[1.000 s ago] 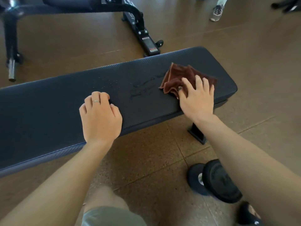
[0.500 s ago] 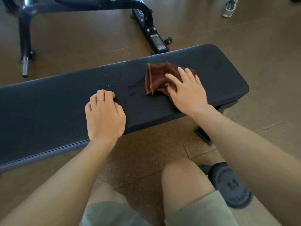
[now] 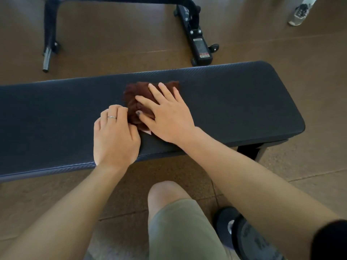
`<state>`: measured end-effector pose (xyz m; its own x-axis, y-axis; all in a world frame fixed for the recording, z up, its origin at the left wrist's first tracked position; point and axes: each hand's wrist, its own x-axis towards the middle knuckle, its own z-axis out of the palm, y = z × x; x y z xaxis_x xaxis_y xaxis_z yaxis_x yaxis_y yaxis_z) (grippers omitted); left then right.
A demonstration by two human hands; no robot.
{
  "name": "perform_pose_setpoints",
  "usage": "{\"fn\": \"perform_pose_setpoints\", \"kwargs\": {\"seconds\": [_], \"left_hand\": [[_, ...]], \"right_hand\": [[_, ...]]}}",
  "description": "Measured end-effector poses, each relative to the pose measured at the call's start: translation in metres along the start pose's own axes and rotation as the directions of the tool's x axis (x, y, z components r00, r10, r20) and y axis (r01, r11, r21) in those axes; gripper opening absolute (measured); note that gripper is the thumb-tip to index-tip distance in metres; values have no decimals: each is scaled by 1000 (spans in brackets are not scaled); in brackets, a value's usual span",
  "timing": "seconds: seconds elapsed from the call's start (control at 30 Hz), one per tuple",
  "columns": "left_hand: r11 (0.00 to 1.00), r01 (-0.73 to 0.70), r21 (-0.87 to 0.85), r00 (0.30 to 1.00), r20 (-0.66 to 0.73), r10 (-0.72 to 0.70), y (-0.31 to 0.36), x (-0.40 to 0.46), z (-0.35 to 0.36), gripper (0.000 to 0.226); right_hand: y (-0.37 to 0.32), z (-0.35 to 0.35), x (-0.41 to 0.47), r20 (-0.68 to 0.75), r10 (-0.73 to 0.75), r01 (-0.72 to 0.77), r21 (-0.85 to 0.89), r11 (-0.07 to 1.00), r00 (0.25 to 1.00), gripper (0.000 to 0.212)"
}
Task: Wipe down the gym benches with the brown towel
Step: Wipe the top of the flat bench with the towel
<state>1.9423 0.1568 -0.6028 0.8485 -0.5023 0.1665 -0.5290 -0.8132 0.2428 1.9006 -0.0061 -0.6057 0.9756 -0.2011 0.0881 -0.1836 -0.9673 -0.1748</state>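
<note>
On top of the dark bench (image 3: 234, 102) lies one brown towel (image 3: 139, 94). One right hand (image 3: 167, 117) presses flat on it, fingers straight. One left hand (image 3: 114, 136), wearing a ring (image 3: 112, 117), pinches the towel's edge. Behind the bench stands another bench frame (image 3: 195, 34); its label is too small to read. Near the bench sits one dumbbell (image 3: 249, 239).

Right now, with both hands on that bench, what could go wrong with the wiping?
The brown towel is bunched under the right hand, so it may only smear a narrow strip of the bench. The left hand lies right beside it and could block the stroke. The dumbbell by the person's leg is a tripping hazard.
</note>
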Motion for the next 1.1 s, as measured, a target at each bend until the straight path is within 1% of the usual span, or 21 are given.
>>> {"fn": "perform_pose_setpoints", "kwargs": {"seconds": [0.1, 0.17, 0.23, 0.3, 0.33, 0.4, 0.47, 0.53, 0.57, 0.6, 0.67, 0.73, 0.77, 0.83, 0.87, 0.9, 0.97, 1.03, 1.1], "left_hand": [[1000, 17, -5, 1000, -4, -17, -1, 1, 1, 28], [1000, 4, 1, 1000, -12, -4, -3, 0, 2, 28], [1000, -9, -5, 1000, -20, 9, -3, -1, 2, 26], [1000, -7, -6, 1000, -20, 7, -3, 0, 3, 26], [1000, -6, -2, 1000, -22, 6, -4, 0, 3, 26], [1000, -12, 4, 999, -31, 12, -4, 0, 3, 29], [1000, -13, 9, 999, -44, 14, -2, 0, 3, 33], [1000, -10, 15, 999, -51, 11, 0, 0, 4, 36], [1000, -9, 17, 999, -49, 10, 0, -1, 4, 37], [1000, -10, 17, 999, -45, 11, 0, -1, 5, 38], [1000, -18, 11, 999, -32, 19, -1, 0, 4, 38], [1000, -23, 10, 999, -29, 23, -1, 0, 4, 37], [1000, -22, 11, 999, -30, 23, -1, -1, 3, 36], [1000, -21, 2, 999, -39, 21, -2, 0, 3, 37], [1000, -22, -5, 999, -38, 22, -2, 1, 2, 38], [1000, -22, -10, 999, -32, 22, -2, 1, 3, 39], [1000, -13, -10, 1000, -26, 12, -2, 1, 1, 40], [1000, -5, 1, 1000, -23, 5, -1, 1, 2, 41], [1000, -7, 4, 1000, -26, 7, -1, 1, 3, 41]], "right_hand": [[12, 4, 35, -12, -10, 10, -2, 1000, 1000, 52], [28, 4, 48, -27, 15, -15, 15, 1000, 1000, 49], [66, -3, 49, -44, 100, -100, 13, 995, 994, 51], [120, -14, 42, -112, 200, -202, -10, 979, 973, 59], [146, -20, 35, -137, 252, -256, -13, 967, 958, 58], [181, -28, 18, -144, 365, -368, 8, 930, 920, 49], [184, -28, 10, -150, 470, -472, 23, 881, 870, 44], [152, -18, 17, -184, 520, -528, 8, 850, 834, 46], [128, -12, 23, -208, 494, -504, 5, 864, 844, 48], [98, -5, 30, -226, 430, -440, 7, 898, 874, 49], [36, 9, 40, -206, 244, -245, 20, 969, 948, 48], [-11, 19, 44, -190, 82, -77, 31, 997, 978, 45], [-20, 22, 45, -185, 28, -21, 45, 999, 982, 44], [-3, 22, 45, -184, -50, 63, 67, 996, 982, 43], [18, 18, 42, -189, -52, 64, 61, 996, 981, 43], [47, 13, 39, -201, -22, 32, 47, 998, 979, 44], [114, -3, 33, -226, 75, -70, 28, 997, 971, 47], [168, -18, 22, -220, 177, -177, 20, 984, 959, 46], [181, -25, 18, -227, 288, -292, 19, 956, 930, 45]]}}
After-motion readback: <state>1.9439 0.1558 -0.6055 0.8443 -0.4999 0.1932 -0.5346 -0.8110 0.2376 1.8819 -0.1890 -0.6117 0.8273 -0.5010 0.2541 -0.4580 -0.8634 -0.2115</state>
